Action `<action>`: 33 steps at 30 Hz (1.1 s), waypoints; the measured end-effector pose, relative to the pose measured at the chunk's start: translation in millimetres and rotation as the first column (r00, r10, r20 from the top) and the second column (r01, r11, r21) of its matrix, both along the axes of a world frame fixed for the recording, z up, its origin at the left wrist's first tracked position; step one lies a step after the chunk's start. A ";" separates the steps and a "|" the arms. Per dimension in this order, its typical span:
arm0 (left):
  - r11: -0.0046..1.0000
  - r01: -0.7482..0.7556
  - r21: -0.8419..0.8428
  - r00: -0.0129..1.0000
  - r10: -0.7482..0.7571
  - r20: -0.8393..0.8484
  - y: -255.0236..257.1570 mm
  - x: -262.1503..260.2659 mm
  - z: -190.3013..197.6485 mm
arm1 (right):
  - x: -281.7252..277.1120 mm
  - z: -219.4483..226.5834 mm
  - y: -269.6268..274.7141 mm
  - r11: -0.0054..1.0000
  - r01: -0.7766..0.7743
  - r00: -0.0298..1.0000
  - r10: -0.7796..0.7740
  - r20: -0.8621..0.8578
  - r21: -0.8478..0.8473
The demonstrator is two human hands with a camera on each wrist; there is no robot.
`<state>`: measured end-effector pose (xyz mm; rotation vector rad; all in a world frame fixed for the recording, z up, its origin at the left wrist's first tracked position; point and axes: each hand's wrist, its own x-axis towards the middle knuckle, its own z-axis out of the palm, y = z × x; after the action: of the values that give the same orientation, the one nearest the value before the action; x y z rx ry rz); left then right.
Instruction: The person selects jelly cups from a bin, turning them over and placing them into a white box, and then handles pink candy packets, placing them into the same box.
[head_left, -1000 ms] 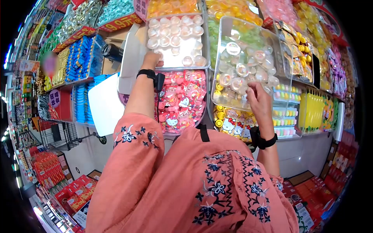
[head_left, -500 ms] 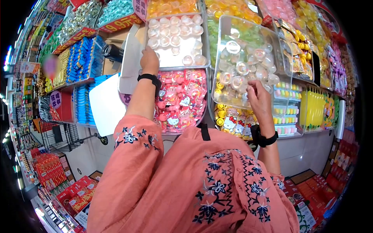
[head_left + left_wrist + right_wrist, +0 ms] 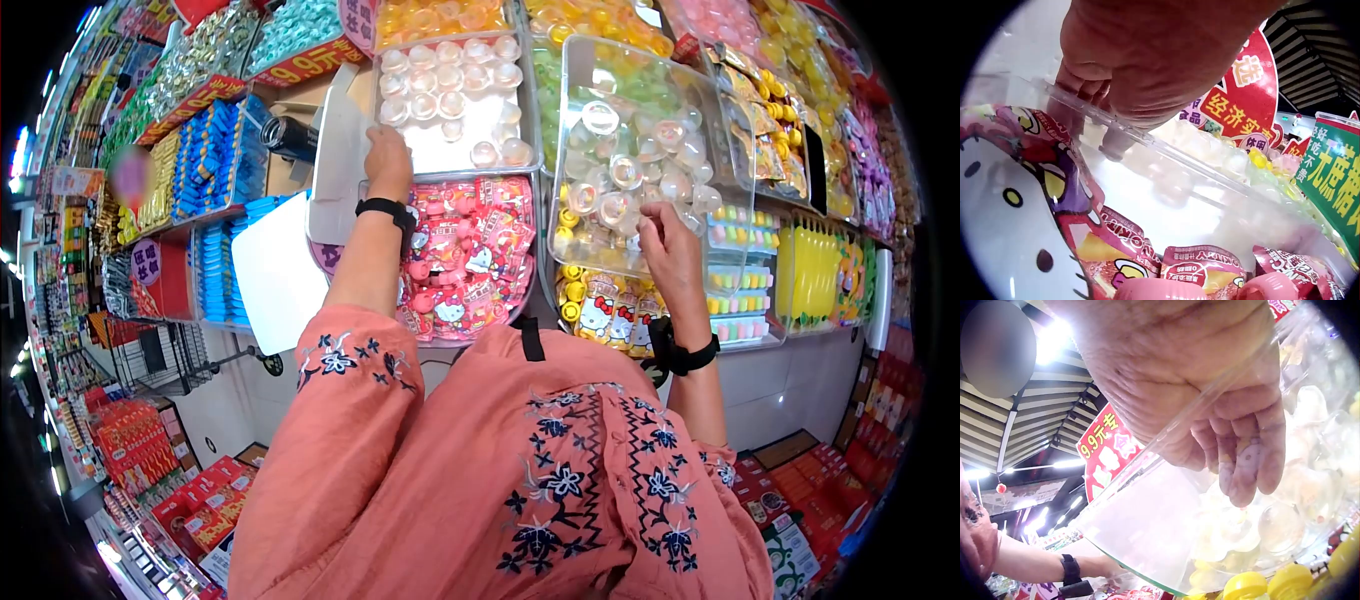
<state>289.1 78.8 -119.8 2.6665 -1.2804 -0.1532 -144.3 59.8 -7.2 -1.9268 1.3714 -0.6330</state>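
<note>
My left hand [image 3: 388, 163] is at the front left corner of a white-bottomed tray [image 3: 470, 167] with rows of clear jelly cups [image 3: 425, 105]. In the left wrist view, this hand's [image 3: 1147, 56] fingers bend over the clear rim [image 3: 1141, 137] and grip it, with one digit against the white inside. My right hand [image 3: 675, 255] is over the near right part of a clear bin [image 3: 650, 268] of loose jelly cups [image 3: 625, 172]. The right wrist view shows its [image 3: 1197, 387] fingers hanging loosely bent among the cups, holding none visibly.
Pink packets [image 3: 465, 260] fill a bin before the left tray. Yellow-topped packets [image 3: 600, 310] and colourful small pieces [image 3: 740, 280] lie near the right hand. A dark bottle [image 3: 290, 137] lies at the left, beside an upright white panel [image 3: 340, 140]. A wire cart [image 3: 160, 350] stands lower left.
My left hand has moved left from over the white tray to its corner, and its fingers have drawn back. My right hand stays nearly where it was over the bin.
</note>
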 end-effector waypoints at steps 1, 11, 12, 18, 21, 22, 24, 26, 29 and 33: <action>1.000 -0.011 0.001 1.000 0.011 -0.009 -0.1 0.2 -0.7 | -0.1 0.5 0.0 1.000 0.000 1.000 0.000 -0.005 -0.002; 0.996 0.007 0.086 0.998 -0.002 -0.062 -6.5 9.8 -6.5 | 0.7 -0.2 -0.3 1.000 0.002 1.000 -0.002 -0.025 -0.006; 0.996 0.003 0.093 0.997 0.003 -0.073 -7.6 8.7 -4.6 | 0.6 0.3 -0.1 1.000 0.004 1.000 -0.004 -0.026 -0.006; 1.000 0.013 0.013 0.997 -0.012 -0.070 -7.1 9.6 -10.1 | 1.9 5.1 1.4 1.000 0.002 1.000 -0.002 -0.030 -0.007; 1.000 0.018 0.002 0.997 -0.018 -0.077 -6.1 9.5 -9.6 | 0.5 3.4 1.0 1.000 -0.002 0.999 0.002 -0.052 -0.010; 1.000 0.029 0.005 0.996 -0.028 -0.082 -5.7 9.2 -8.9 | 0.7 4.5 0.8 1.000 -0.002 0.998 0.002 -0.056 -0.010; 0.999 0.048 0.011 0.995 -0.047 -0.092 -1.8 5.2 -0.3 | 1.9 7.4 1.3 1.000 -0.003 0.998 0.003 -0.064 -0.009; 0.999 0.038 0.031 0.995 -0.035 -0.091 -1.1 0.3 8.7 | 2.2 7.8 1.8 1.000 -0.004 0.998 0.003 -0.057 -0.015; 0.999 0.031 0.007 0.997 -0.030 -0.073 2.9 -3.1 12.2 | 1.9 7.7 2.1 1.000 -0.006 0.999 0.005 -0.048 -0.017; 1.000 0.019 -0.011 0.996 -0.020 -0.083 6.2 0.3 5.5 | 0.3 3.1 1.6 0.999 -0.013 0.999 0.011 -0.034 -0.053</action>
<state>289.4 85.0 -114.3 2.6098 -1.2784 -0.2571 -143.9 61.3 -4.1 -1.9945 1.3752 -0.6404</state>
